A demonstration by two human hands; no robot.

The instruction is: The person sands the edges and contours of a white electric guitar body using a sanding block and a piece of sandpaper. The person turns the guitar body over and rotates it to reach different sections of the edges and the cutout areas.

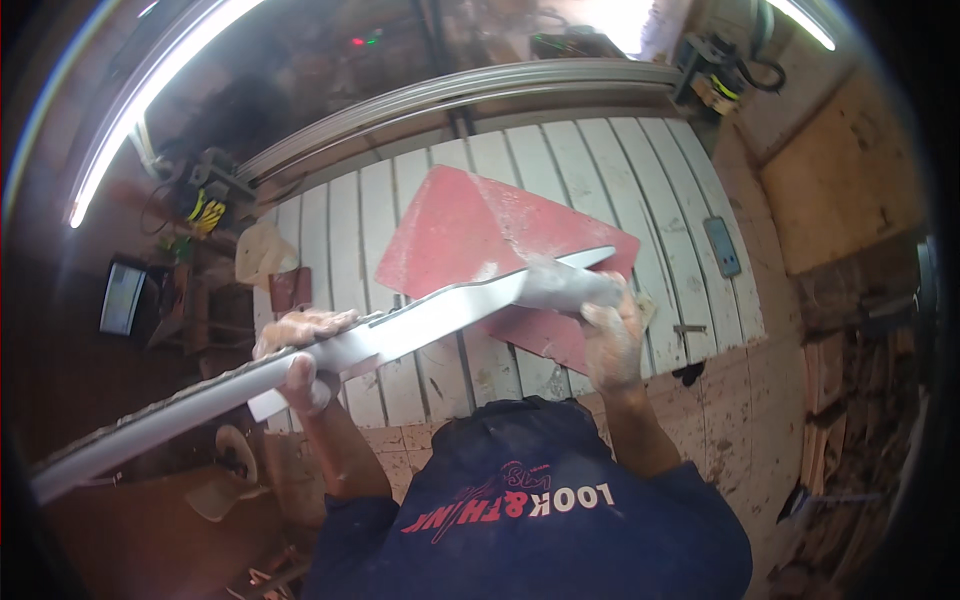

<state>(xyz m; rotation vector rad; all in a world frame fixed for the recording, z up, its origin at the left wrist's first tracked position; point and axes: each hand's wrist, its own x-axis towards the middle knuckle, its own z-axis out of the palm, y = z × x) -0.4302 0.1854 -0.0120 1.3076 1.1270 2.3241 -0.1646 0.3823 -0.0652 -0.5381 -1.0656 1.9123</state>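
A long, narrow white piece (440,316) slants from the lower left up to a tapered tip at right of centre. Its upper edge is dark and rough. My left hand (306,350) grips it at mid-length, thumb on the near side and fingers over the far edge. Dust whitens both hands. My right hand (612,335) is closed round a grey, flexible sheet (565,286) that looks like sandpaper, which lies against the piece close to its tip. Beneath is a dusty pinkish-red sheet (465,225), partly covered by the white piece.
The white slatted table (625,165) carries a phone (721,247) at the right and a small metal bar (690,328). A dark red block (290,290) and a beige bag-like thing (262,252) are at the left. A metal rail (450,95) spans the far side.
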